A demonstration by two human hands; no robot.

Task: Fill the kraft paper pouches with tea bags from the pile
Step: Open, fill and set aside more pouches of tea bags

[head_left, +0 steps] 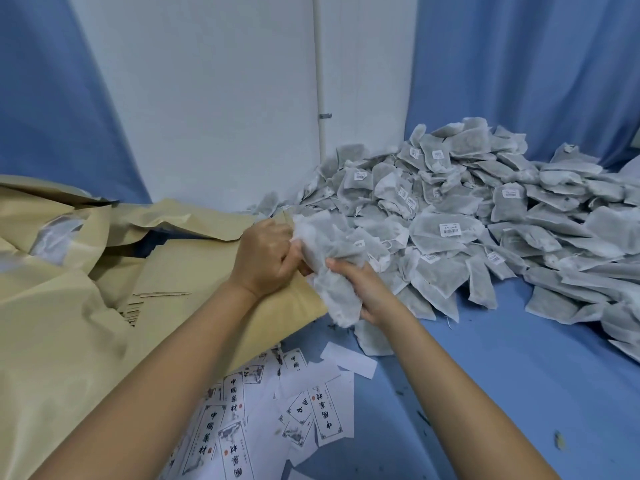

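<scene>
Printed labels (277, 420) strewn at tabletop (485, 375) near edge | right hand (367, 292) curled round tea-bag bundle (332, 268), long axis near-right to far-left, far end at kraft pouch (194, 271) mouth | left hand (266, 258) grips pouch mouth, fingertips hidden | pile (485, 209) far right, cut off

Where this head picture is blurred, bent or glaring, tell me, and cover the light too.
Head view: light soft, even and bluish, shadows faint, no glare; wide-angle bending slants the blue curtains inward; the tea bags in the right hand look slightly smeared; the pile is sharp, though its barcode stickers are too small to read.
</scene>
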